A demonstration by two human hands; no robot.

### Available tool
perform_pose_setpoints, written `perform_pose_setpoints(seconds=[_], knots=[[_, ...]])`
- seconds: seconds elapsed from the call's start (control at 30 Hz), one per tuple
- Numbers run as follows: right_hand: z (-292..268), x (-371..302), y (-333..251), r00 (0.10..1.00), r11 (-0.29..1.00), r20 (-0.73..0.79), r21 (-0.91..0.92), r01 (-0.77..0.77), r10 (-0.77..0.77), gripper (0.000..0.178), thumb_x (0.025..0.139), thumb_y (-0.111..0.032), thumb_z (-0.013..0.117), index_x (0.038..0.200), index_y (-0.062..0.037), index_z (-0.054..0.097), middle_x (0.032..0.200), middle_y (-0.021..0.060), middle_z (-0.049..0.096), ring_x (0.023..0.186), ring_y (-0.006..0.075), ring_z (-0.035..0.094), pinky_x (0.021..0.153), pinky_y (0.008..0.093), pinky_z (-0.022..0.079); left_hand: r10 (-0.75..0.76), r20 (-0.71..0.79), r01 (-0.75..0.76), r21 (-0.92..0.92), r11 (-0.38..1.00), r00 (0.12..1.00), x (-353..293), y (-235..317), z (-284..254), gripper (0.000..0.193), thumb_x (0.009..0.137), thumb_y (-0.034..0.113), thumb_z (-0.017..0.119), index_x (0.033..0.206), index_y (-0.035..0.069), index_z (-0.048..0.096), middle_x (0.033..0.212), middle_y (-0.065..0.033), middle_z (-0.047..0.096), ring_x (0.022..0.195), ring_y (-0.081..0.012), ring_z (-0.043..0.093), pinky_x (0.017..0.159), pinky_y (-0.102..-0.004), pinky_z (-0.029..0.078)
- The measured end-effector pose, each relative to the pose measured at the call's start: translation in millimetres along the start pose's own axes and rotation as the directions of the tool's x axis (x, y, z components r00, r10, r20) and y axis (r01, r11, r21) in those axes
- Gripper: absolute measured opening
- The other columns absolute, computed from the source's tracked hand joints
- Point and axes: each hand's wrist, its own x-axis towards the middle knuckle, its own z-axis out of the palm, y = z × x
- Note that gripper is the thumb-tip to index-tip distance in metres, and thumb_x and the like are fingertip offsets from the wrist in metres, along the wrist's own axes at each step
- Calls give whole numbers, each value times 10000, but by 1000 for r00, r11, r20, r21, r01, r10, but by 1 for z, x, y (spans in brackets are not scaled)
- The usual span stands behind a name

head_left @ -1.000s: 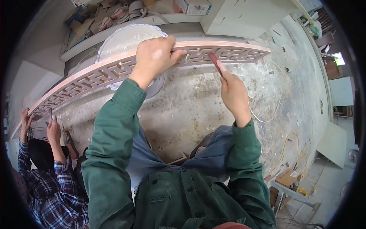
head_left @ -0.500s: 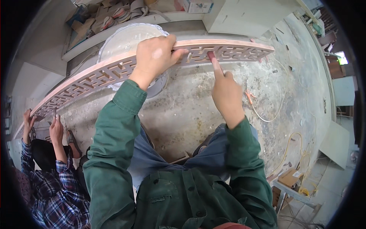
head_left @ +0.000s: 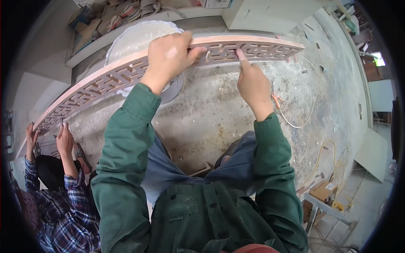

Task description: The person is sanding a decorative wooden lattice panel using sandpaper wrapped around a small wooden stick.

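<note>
A long, thin wooden fretwork panel (head_left: pixel 109 82) with angular cutouts stretches across the front, over a round, plastic-covered tub-like stand (head_left: pixel 137 40). My left hand (head_left: pixel 169 57) is closed over the panel's upper edge, its thumb against the near face. My right hand (head_left: pixel 255 86) is at the lattice right of the middle, index finger stretched to a cutout. The reddish, sandpaper-like strip it held a moment ago is now almost wholly hidden at the fingertip. At the panel's far left end, a co-worker's hands (head_left: pixel 64 139) touch the same panel.
The co-worker in a plaid shirt (head_left: pixel 69 215) sits at my left. An orange-handled tool (head_left: pixel 276 100) with a pale hose lies on the stained floor. A yellow hose (head_left: pixel 322 147) and cardboard boxes (head_left: pixel 320 192) are at the right. Sanding discs (head_left: pixel 130 14) fill a low bay beyond the panel.
The panel sits slightly higher in view. My right hand has shifted a little right, its fingertip closer in to the lattice, and the reddish strip has mostly gone out of sight.
</note>
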Motion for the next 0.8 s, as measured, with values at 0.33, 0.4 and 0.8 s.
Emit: perform_pose_setpoints(seconds=[0.33,0.4,0.8], knots=[[-12,-6,16,876,143,441,871,-471,197,416,980,-157,480,1396,-162,467,796,11,569,420,52,380,332,202,250,-17,50,18,-24,1000,999,-4,1,-5,434,741,491,699,658,84,572,551,-85,589,533,-287,601,459,-384,441],[-14,-6,18,813,-50,557,829,-558,168,408,987,-156,463,1394,-151,465,802,30,572,426,70,398,336,209,269,-16,52,18,-27,999,999,-3,1,-5,431,740,489,701,658,85,573,552,-85,590,533,-287,601,457,-383,441],[11,-3,33,825,71,538,829,-555,175,373,966,-161,464,1330,-135,542,729,43,559,440,90,459,376,256,351,31,62,-33,27,999,998,3,6,-1,465,771,510,692,657,89,533,555,-79,571,527,-295,577,464,-380,421]])
